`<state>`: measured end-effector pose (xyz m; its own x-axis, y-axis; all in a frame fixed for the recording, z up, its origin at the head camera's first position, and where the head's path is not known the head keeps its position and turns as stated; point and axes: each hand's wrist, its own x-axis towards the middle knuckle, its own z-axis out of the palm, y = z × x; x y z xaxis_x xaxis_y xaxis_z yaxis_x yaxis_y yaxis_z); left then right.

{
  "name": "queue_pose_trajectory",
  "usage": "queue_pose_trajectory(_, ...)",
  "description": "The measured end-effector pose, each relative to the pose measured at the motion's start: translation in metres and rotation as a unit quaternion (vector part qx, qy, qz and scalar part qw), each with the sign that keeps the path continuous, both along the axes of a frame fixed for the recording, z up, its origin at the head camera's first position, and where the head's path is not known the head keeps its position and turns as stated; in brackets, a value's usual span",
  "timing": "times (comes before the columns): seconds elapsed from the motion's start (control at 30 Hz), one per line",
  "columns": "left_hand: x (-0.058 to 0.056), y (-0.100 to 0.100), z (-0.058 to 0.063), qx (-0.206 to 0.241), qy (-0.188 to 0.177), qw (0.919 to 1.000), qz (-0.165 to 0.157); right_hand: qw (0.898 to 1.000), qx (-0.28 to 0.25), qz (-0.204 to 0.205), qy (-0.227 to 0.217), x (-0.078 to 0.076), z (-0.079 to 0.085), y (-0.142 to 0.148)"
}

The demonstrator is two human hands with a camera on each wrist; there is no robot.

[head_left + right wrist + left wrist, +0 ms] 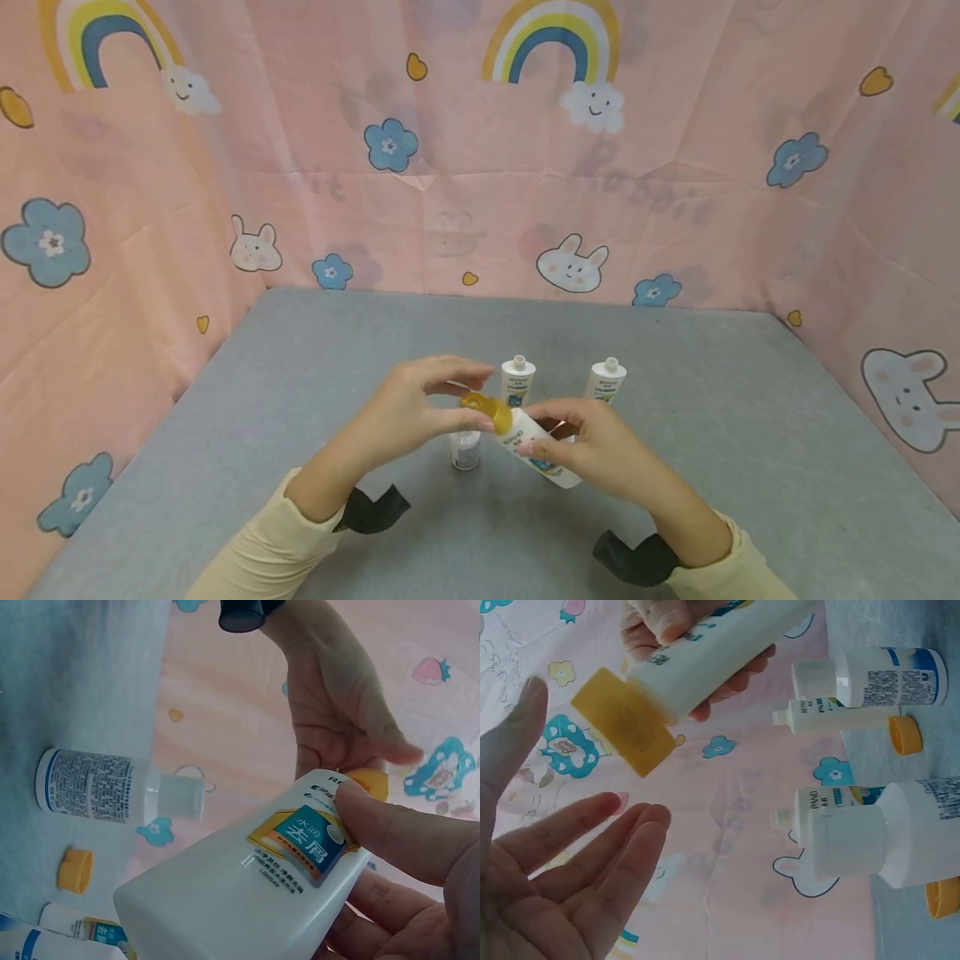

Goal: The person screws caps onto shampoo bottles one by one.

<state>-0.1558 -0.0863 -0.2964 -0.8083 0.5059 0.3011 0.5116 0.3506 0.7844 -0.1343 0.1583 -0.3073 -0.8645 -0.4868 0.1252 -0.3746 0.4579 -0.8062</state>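
My right hand (pixel 600 446) grips a white shampoo bottle (pixel 528 433), thumb on its front and fingers behind. The bottle leans, its yellow flip cap (pixel 491 411) pointing up toward my left hand (pixel 405 404). In the left wrist view the left hand's fingers and thumb are spread, with a gap between them and the cap (pixel 626 724). Blue-and-yellow label print (pixel 304 840) shows on the held bottle in the right wrist view. Below the hands stands a smaller white-capped bottle (pixel 465 452), partly hidden by the left hand.
Two uncapped white bottles, one left (pixel 518 385) and one right (pixel 606 383), stand behind the hands. The left wrist view shows two white-capped bottles, one upper (pixel 896 677) and one lower (pixel 922 836), plus loose yellow caps (pixel 906 736) on the grey table (pixel 360 333).
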Motion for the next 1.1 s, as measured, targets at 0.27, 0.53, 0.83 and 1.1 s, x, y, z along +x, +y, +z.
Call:
queue_pose_trajectory(0.27, -0.0001, 0.0042, -0.0035, -0.003, -0.021, 0.9998, 0.005, 1.000, 0.007, -0.002, 0.001, 0.0003, -0.0003, -0.0009)
queue_pose_trajectory(0.53, -0.0023, 0.0019, -0.0039, -0.001, -0.030, 0.9988, -0.039, 1.000, 0.009, 0.001, -0.002, -0.0002, -0.0002, -0.0006)
queue_pose_trajectory(0.83, -0.0016, 0.0003, -0.0012, 0.001, -0.057, 0.9980, -0.026, 1.000, 0.001, 0.003, -0.001, -0.0004, -0.0011, 0.0001)
queue_pose_trajectory(1.1, -0.0017, 0.0041, -0.0027, -0.016, -0.071, 0.9969, -0.031, 1.000, 0.004, 0.005, 0.002, -0.0005, -0.0014, 0.0003)
